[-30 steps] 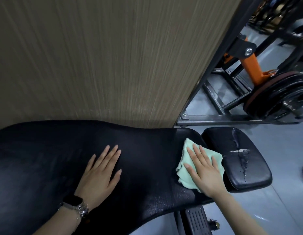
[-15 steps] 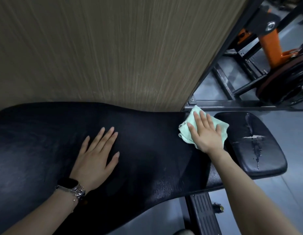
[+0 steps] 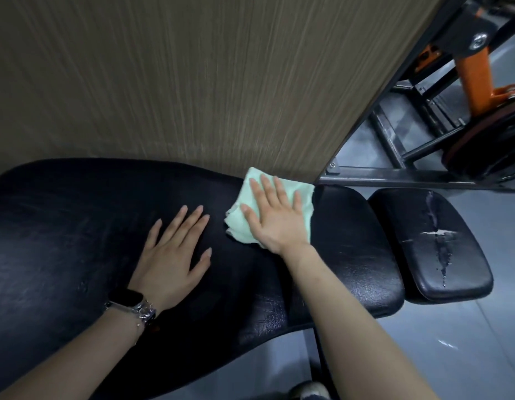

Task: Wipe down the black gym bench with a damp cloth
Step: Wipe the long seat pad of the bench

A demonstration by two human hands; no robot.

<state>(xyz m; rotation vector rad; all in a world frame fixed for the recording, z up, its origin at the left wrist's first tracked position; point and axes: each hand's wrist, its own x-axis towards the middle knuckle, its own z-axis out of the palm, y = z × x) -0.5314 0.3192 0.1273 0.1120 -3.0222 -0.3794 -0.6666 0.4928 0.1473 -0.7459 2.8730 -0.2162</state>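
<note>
- The black bench [image 3: 77, 226] runs with its long axis left to right across the view, its long back pad widening toward the left and narrowing toward the right.
- At the right end, a separate small seat pad [image 3: 458, 264] sits just beside the back pad, with a narrow gap between them; a pale cracked streak marks its top.
- The far long edge of the bench lies close along a wood-grain wall panel [image 3: 192, 82].
- The pale green cloth [image 3: 241, 226] lies folded on the back pad near that far edge, right of the pad's middle, its upper corner pointing toward the wall.
- The right arm reaches forward from the lower right, forearm angled up and to the left across the pad's near edge.
- The right hand [image 3: 275, 220] lies palm down on the cloth, fingers straight and slightly spread toward the wall, pressing the cloth flat against the bench.
- The left arm comes in from the lower left, a dark watch [image 3: 129, 300] and a metal bracelet on the wrist.
- The left hand [image 3: 172, 255] rests palm down on bare pad just left of the cloth, fingers extended and fanned, holding nothing.
- Beyond the bench at upper right, a black and orange machine frame [image 3: 475, 70] stands on the grey floor [image 3: 423, 356].
</note>
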